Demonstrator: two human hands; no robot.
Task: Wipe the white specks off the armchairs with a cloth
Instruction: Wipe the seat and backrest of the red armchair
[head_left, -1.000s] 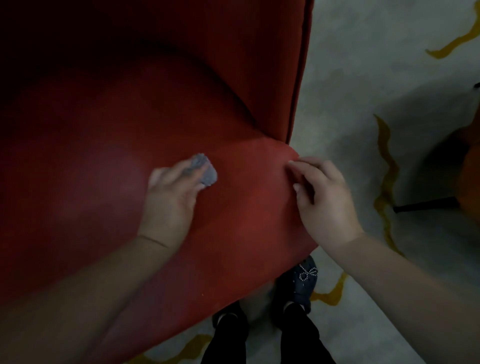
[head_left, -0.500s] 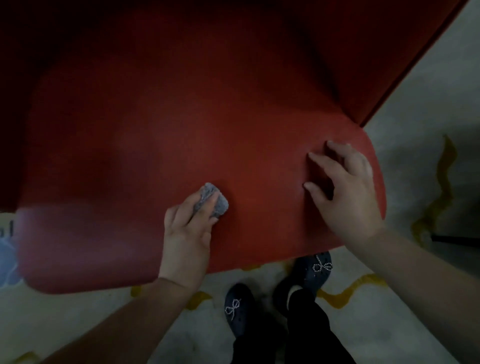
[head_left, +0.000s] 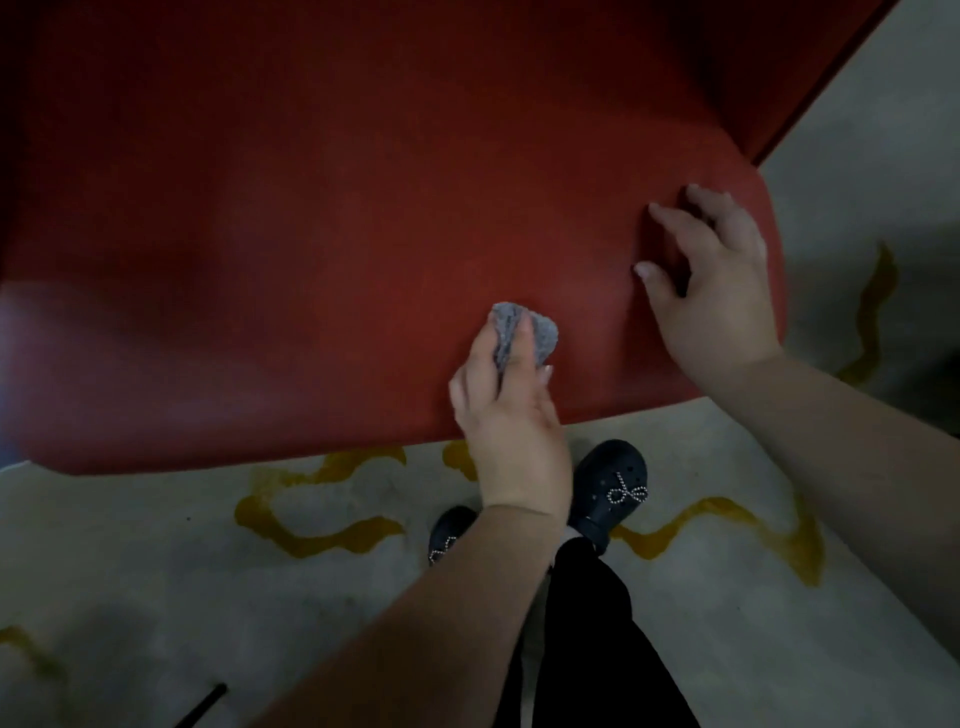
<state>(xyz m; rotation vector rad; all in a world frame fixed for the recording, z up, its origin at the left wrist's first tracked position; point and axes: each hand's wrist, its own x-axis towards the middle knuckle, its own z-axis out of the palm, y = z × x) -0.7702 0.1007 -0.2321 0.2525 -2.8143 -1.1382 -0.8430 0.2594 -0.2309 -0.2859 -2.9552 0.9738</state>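
A red armchair (head_left: 337, 218) fills the upper part of the view, its seat cushion facing me. My left hand (head_left: 511, 421) grips a small bunched grey cloth (head_left: 524, 332) and holds it against the seat near the front edge. My right hand (head_left: 711, 280) rests on the seat's front right corner, fingers spread and bent, tips on the fabric. The light is dim and I make out no white specks on the seat.
Pale carpet (head_left: 208, 597) with wavy yellow lines lies in front of the chair. My two dark shoes (head_left: 613, 488) with beaded bows stand close to the seat's front edge. A thin dark rod (head_left: 202, 704) shows at the bottom left.
The view has shifted so the chair's front edge sits higher in the frame. My left hand has slid the cloth to the right along the seat front, nearer my right hand, which stays on the corner.
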